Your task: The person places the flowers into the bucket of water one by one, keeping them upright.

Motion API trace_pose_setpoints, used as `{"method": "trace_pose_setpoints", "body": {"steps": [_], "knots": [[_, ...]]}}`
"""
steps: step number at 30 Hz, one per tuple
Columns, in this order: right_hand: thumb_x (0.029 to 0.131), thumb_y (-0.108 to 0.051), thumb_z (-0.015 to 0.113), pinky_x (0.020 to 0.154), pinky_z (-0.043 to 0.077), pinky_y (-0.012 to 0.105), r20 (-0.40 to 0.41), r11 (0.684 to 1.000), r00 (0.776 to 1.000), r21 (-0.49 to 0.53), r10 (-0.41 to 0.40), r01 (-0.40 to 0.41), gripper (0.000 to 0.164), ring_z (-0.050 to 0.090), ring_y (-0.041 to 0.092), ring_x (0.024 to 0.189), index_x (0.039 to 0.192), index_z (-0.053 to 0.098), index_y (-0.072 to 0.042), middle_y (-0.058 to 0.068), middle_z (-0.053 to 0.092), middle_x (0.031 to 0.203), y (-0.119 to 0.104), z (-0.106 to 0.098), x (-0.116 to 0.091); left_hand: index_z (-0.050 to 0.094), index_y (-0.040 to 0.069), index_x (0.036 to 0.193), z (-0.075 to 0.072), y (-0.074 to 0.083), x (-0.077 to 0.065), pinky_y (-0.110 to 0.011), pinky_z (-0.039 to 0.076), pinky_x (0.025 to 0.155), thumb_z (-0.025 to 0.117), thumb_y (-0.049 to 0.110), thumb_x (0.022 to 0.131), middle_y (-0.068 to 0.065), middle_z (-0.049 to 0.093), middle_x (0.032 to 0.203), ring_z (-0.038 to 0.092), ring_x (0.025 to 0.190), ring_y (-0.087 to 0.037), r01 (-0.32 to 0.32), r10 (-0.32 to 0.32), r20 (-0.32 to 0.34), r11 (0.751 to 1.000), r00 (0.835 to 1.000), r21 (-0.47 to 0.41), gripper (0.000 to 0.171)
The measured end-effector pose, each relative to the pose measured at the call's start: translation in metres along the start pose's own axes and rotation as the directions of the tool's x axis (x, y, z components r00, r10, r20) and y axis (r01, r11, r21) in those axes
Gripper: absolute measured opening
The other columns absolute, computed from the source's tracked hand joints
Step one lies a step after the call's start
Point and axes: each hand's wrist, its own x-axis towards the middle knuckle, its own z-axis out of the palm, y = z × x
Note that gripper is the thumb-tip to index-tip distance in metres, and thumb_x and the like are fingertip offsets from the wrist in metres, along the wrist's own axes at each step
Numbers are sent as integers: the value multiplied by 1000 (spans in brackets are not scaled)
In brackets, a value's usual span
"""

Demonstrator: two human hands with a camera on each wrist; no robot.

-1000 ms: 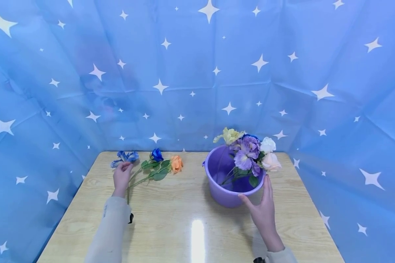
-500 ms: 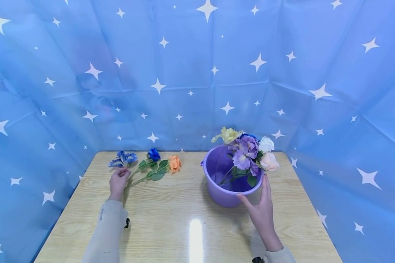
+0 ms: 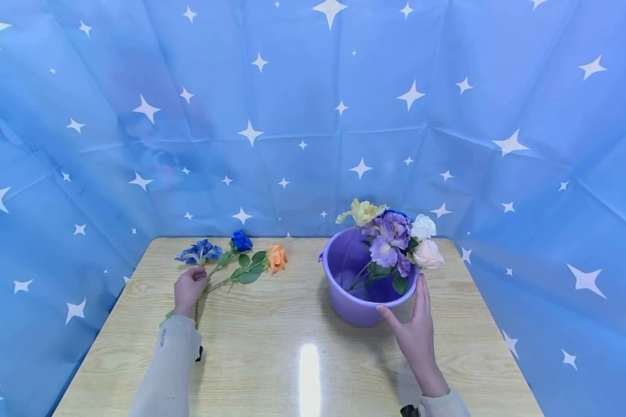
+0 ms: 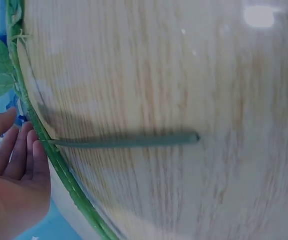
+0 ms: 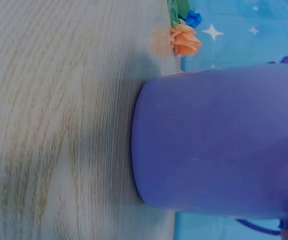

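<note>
My left hand (image 3: pixel 189 286) lies low over the table at the left. In the left wrist view its fingers (image 4: pixel 21 155) are loosely bent, fingertips right at green stems (image 4: pixel 66 172), with a gap to the thumb. A blue iris (image 3: pixel 200 252) lies just beyond, a grey-green stem (image 4: pixel 133 140) pointing back from the fingertips. Right of it lie a blue rose (image 3: pixel 241 240) and an orange rose (image 3: pixel 276 258). My right hand (image 3: pixel 414 336) touches the purple bucket's (image 3: pixel 352 310) near right side, thumb and fingers spread straight at the rim; in the right wrist view it is mostly hidden.
Purple (image 3: pixel 387 246), yellow (image 3: pixel 362 212), white (image 3: pixel 423 227) and pale pink (image 3: pixel 428 255) flowers stand in the bucket, leaning right over its rim. The wood-grain table (image 3: pixel 250 347) ends at a blue starred curtain (image 3: pixel 292 87). A purple handle (image 5: pixel 256 227) hangs by the bucket.
My left hand has drawn slightly back from the blue iris's bloom. The blue rose has shifted slightly left, and a green stem end shows left of my wrist. The right hand stays at the bucket.
</note>
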Motion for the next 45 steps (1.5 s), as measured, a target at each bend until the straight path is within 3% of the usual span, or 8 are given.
{"method": "trace_pose_setpoints", "body": {"steps": [9, 20, 25, 35, 45], "knots": [[80, -29, 84, 125, 16, 56, -1, 1000, 1000, 3, 8, -8, 112, 12, 33, 156, 161, 8, -15, 8, 8, 169, 0, 0, 1, 62, -2, 129, 2, 3, 4, -50, 52, 96, 61, 10, 97, -21, 67, 125, 63, 114, -37, -13, 8, 27, 982, 1000, 186, 34], [80, -29, 84, 125, 16, 56, 4, 1000, 1000, 2, 1, -1, 112, 11, 33, 156, 161, 8, -14, 8, 7, 169, -1, 0, 1, 70, 4, 114, 5, 7, 3, -45, 56, 71, 61, 12, 95, -17, 71, 114, 68, 97, -35, -4, -2, 15, 916, 1000, 400, 22], [80, -28, 84, 125, 16, 55, -3, 1000, 1000, 5, -7, 7, 111, 12, 33, 156, 161, 9, -13, 9, 8, 169, -1, 1, 0, 71, 8, 109, 8, 4, 5, -42, 54, 63, 60, 12, 97, -18, 71, 112, 68, 90, -34, -2, -3, 11, 900, 1000, 437, 17], [80, -30, 84, 125, 16, 56, 0, 1000, 1000, 2, 0, 0, 112, 12, 33, 156, 161, 8, -14, 8, 8, 169, 0, 0, 2, 73, 11, 112, 8, 0, 8, -42, 55, 66, 63, 15, 96, -16, 72, 114, 69, 92, -34, -70, 49, 54, 866, 997, 494, 19], [79, -29, 85, 125, 17, 56, -4, 1000, 1000, 0, -9, 9, 112, 12, 33, 156, 161, 10, -13, 9, 9, 169, -1, 1, 1, 72, 12, 112, 3, 3, 4, -41, 55, 67, 63, 21, 96, -15, 73, 111, 69, 90, -33, -78, 72, 30, 877, 997, 474, 21]]}}
